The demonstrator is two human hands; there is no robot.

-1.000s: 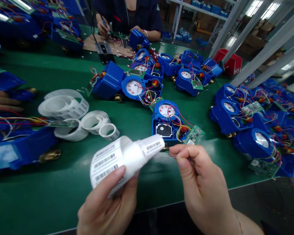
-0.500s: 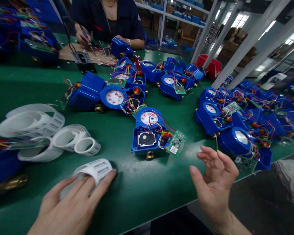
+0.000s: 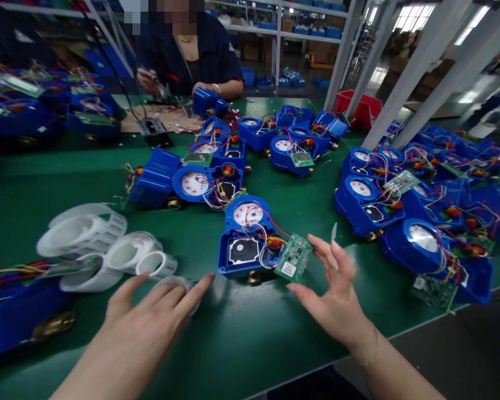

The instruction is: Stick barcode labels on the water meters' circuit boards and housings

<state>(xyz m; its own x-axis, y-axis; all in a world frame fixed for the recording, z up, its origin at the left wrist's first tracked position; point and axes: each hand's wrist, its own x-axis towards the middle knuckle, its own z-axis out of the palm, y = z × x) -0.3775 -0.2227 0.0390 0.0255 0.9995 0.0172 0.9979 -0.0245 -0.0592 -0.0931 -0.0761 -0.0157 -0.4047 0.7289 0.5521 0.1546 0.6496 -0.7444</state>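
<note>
My left hand (image 3: 150,316) lies flat on the green table with its fingers stretched out over a white roll of barcode labels (image 3: 179,282), which is blurred and mostly hidden under them. My right hand (image 3: 333,297) hovers open, fingers spread, just right of a green circuit board (image 3: 294,256). A small white label sliver (image 3: 334,232) sticks up from one of its fingertips. The board is wired to an open blue meter (image 3: 244,241) with a white dial that stands in front of me.
Three more label rolls (image 3: 104,247) lie at the left beside a blue meter with a brass fitting (image 3: 20,311). Many wired blue meters (image 3: 400,205) crowd the middle and right of the green table (image 3: 254,339). A person (image 3: 191,55) works at the far side.
My left hand has set the label roll down on the table and now lies over it. My right hand, which pinched off a label, has opened and moved towards the circuit board.
</note>
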